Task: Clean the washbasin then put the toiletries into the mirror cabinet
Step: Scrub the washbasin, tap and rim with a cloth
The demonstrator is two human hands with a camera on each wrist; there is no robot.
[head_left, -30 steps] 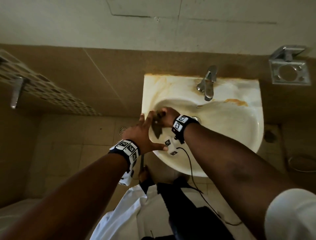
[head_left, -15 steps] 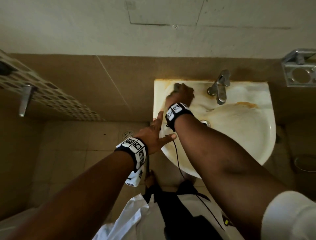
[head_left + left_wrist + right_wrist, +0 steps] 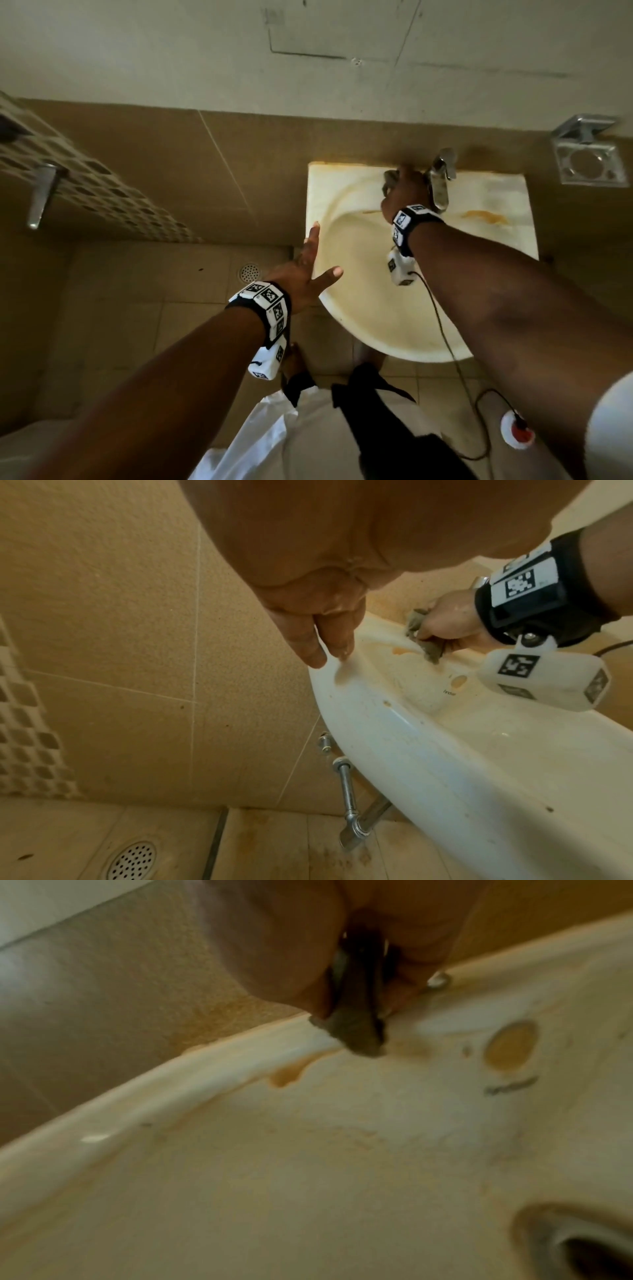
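Observation:
A stained white washbasin (image 3: 349, 308) hangs on the tan tiled wall. My right hand (image 3: 406, 192) grips a grey-brown scrubbing pad (image 3: 416, 620) and presses it on the basin's back ledge, just left of the chrome tap (image 3: 442, 185). In the right wrist view the pad (image 3: 356, 1031) sits on the ledge beside an orange stain (image 3: 287, 1074). My left hand (image 3: 308, 270) rests with straight fingers (image 3: 308, 647) on the basin's left rim (image 3: 349, 680) and holds nothing. No toiletries or mirror cabinet are in view.
A chrome soap holder (image 3: 587, 161) is fixed to the wall at the right. A metal handle (image 3: 41, 195) sticks out at the left. A floor drain (image 3: 249, 272) lies left of the basin. Pipes (image 3: 349, 796) run under the basin. A cable (image 3: 445, 335) trails from my right wrist.
My right hand has moved with the pad from inside the bowl up to the back ledge, then right toward the tap. The left hand has stayed on the left rim.

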